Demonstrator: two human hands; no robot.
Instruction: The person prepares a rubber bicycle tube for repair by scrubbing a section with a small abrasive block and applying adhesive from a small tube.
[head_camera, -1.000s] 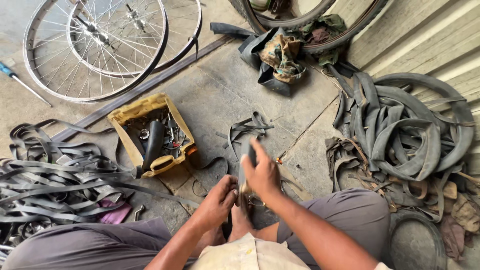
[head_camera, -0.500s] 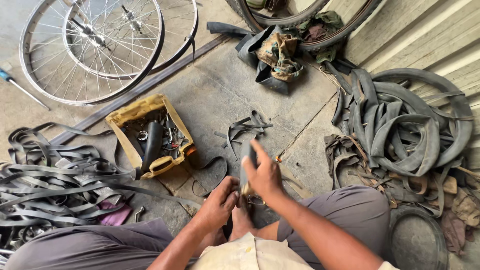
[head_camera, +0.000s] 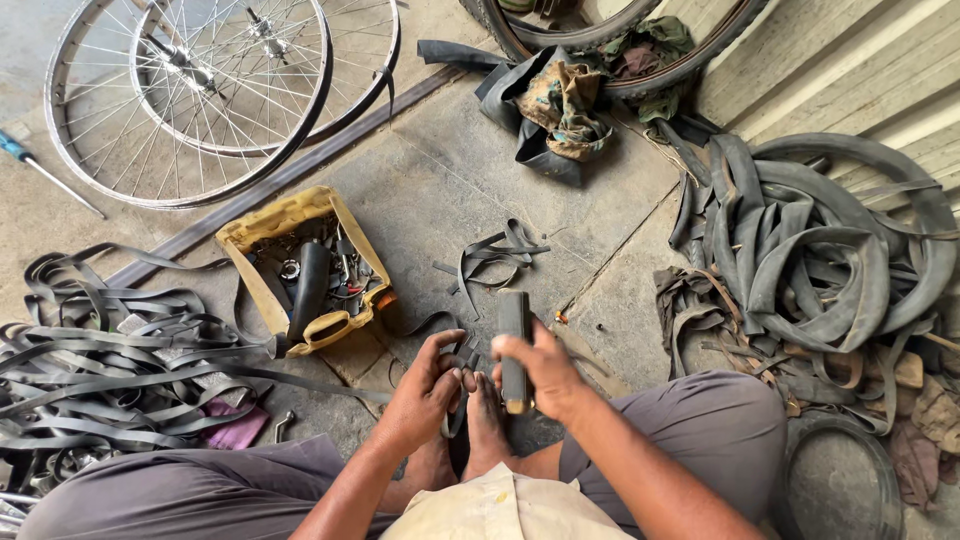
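I sit on a concrete floor with my knees spread and my bare feet (head_camera: 487, 428) together. My right hand (head_camera: 545, 372) is shut on a dark upright tool with a yellowish lower end (head_camera: 514, 340). My left hand (head_camera: 428, 385) pinches a thin black rubber strip (head_camera: 459, 360) just above my feet. The two hands are close together, nearly touching. Loose black rubber strips (head_camera: 492, 258) lie on the floor just beyond them.
A yellow cut-open container of tools (head_camera: 305, 268) stands to the front left. Bicycle wheels (head_camera: 190, 80) lie at the far left. A heap of rubber bands (head_camera: 110, 350) fills the left, inner tubes (head_camera: 820, 250) the right, rags and a tyre (head_camera: 570, 90) beyond.
My right hand has shifted slightly, bringing the tool more upright over my feet. My left hand has stayed on the rubber strip.
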